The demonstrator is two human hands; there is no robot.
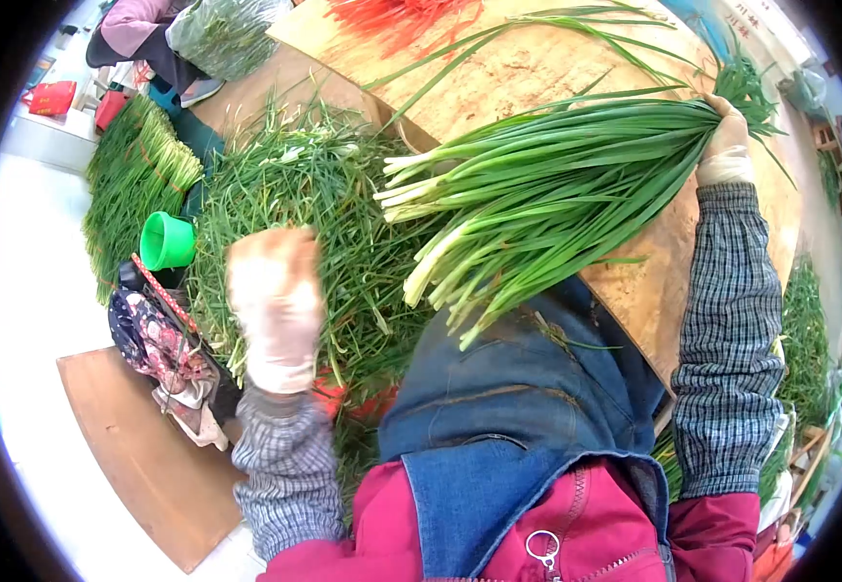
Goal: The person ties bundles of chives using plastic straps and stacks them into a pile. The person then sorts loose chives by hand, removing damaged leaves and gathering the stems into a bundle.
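Observation:
My right hand (727, 131) is closed round the leafy end of a bunch of garlic chives (576, 165). The bunch fans out to the left over the wooden board (528, 73) and above my lap, its pale stem ends loose. My left hand (275, 286) is smeared by motion above a heap of loose chive leaves (343, 184); its fingers cannot be made out. A few single chive leaves (557, 21) lie across the board beyond the bunch.
Red strips (402, 19) lie at the board's far edge. A green cup (167, 241) and bundled chives (135, 165) stand left of the heap. Another person (145, 39) sits at the far left beside a clear bag of greens (227, 37). More greens (804, 330) are at the right.

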